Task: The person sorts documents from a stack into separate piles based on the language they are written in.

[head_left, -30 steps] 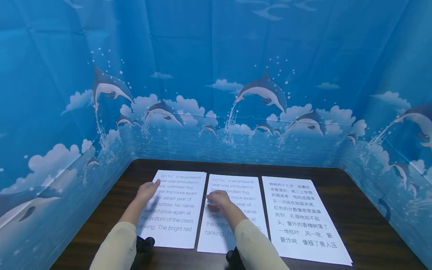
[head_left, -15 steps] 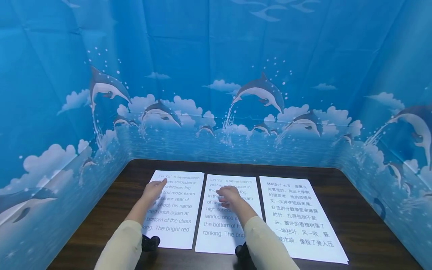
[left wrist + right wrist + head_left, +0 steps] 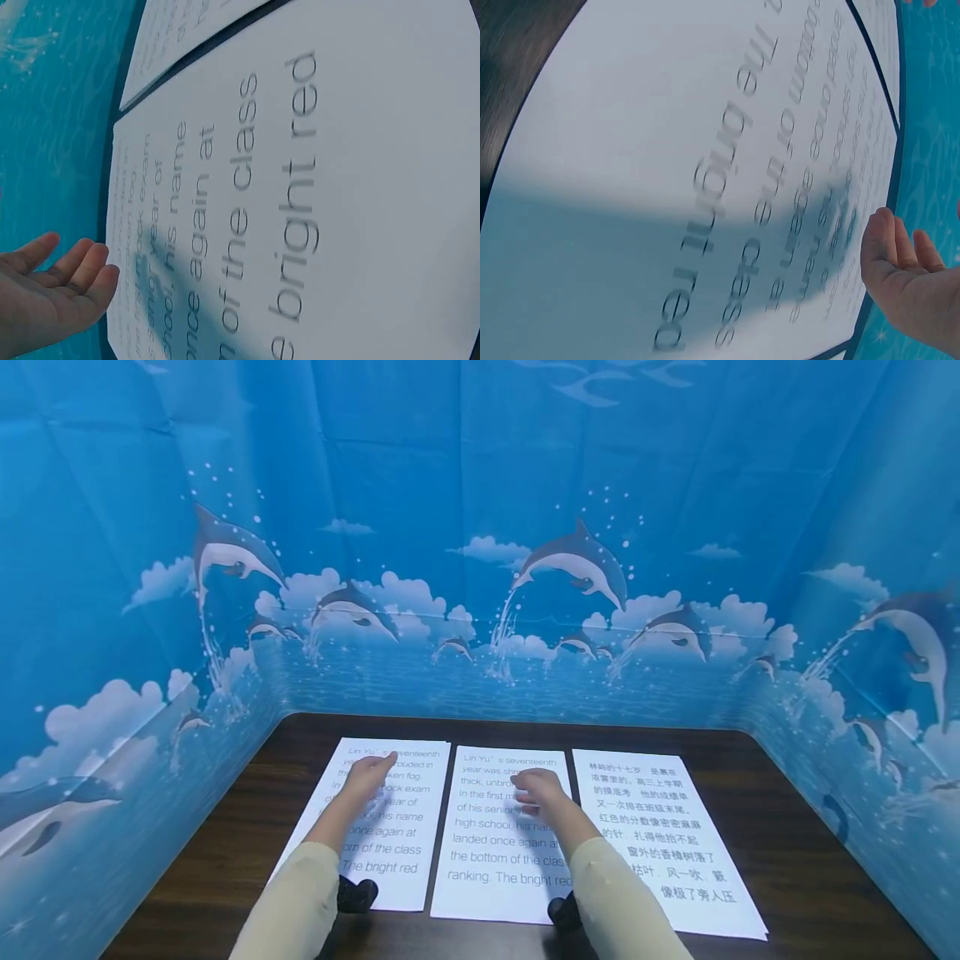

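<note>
Three stacks of printed paper lie side by side on a dark wooden table. My left hand [image 3: 365,778] hovers above the left stack [image 3: 405,860], which carries English text; in the left wrist view that hand [image 3: 60,289] has loosely bent fingers and holds nothing. Over the middle stack [image 3: 487,852], also in English, is my right hand [image 3: 542,789]. The right wrist view has this hand [image 3: 911,281] with relaxed fingers and nothing in them, its shadow falling on the page. The right stack [image 3: 645,810] bears Chinese characters; my right forearm covers part of it.
A blue curtain [image 3: 420,485] printed with dolphins and clouds surrounds the dark table [image 3: 795,860] at the back and both sides. Each wrist wears a black camera mount, such as the left one [image 3: 356,895]. Narrow gaps part the paper stacks.
Both hands have moved to the right above the pages, the left across its stack and the right towards the middle stack's right edge. The papers stay in place; the head view has shifted slightly.
</note>
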Available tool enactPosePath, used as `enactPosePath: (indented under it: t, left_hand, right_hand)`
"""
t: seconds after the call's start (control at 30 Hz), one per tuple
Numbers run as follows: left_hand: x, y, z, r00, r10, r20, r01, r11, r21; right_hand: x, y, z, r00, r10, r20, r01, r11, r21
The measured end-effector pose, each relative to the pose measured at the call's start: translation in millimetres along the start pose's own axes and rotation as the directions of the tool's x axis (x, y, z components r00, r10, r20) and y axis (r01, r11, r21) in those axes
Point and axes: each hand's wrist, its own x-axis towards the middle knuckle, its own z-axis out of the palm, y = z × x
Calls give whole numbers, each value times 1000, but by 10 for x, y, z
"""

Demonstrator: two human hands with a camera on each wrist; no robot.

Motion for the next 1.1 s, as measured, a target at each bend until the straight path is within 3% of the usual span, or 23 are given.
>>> enactPosePath:
  t: [0.17,0.27,0.43,0.53,0.77,1.1]
  left_hand:
    - [-104,128,93,1000,8,12,-8,1000,23]
    - [-294,295,109,1000,6,24,-6,1000,5]
    - [-726,632,87,999,12,47,-9,999,-52]
    - [-859,728,101,998,29,58,-26,998,-58]
    - [-926,758,236,997,7,73,-2,997,-75]
    - [-923,757,391,991,48,126,-37,995,-95]
  right_hand:
    - [-7,-3,-102,1000,19,-7,-19,1000,16]
    - [0,11,-153,1000,22,-14,-22,1000,11]
    - [13,36,-237,999,25,-47,-25,1000,-5]
    - [16,49,-275,997,37,-67,-37,999,2]
    - [15,90,-370,994,43,-97,-40,999,29]
    - [-60,88,-533,990,33,-133,-35,999,-9]
